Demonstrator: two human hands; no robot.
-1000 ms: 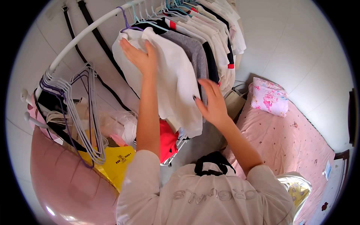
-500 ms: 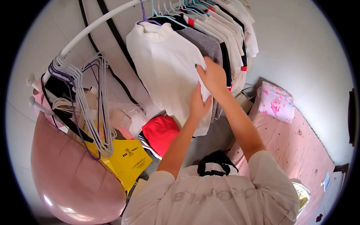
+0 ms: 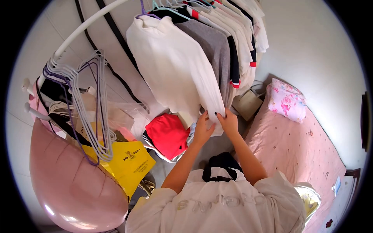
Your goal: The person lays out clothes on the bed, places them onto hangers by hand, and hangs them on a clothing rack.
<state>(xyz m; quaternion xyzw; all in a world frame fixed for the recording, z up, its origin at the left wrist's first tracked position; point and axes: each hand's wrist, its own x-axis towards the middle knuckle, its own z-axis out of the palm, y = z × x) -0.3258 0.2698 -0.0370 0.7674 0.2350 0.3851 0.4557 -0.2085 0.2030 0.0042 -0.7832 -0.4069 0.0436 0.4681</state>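
Observation:
A white high-necked sweater [image 3: 167, 58] hangs from a purple hanger [image 3: 144, 9] at the front of a row of clothes. Its long sleeve [image 3: 210, 93] drops towards me, with the cuff end between my hands. My left hand [image 3: 203, 130] grips the sleeve's left edge low down, fingers partly behind the fabric. On the opposite edge, my right hand [image 3: 229, 122] pinches the sleeve between thumb and fingers; a dark nail shows. Right behind the sweater hangs a grey top [image 3: 206, 39].
A white curved rail [image 3: 87, 23] carries the clothes and several bare hangers [image 3: 87, 112]. Below are a folded red cloth [image 3: 166, 134], a yellow bag [image 3: 130, 159] and a large pink balloon [image 3: 74, 186]. To the right stands a pink-covered bed [image 3: 291, 147] with a pillow [image 3: 286, 101].
Both hands have slid down from the sweater's side to the lower end of its sleeve. The sleeve now hangs straighter, apart from the body, and the grey top behind shows more.

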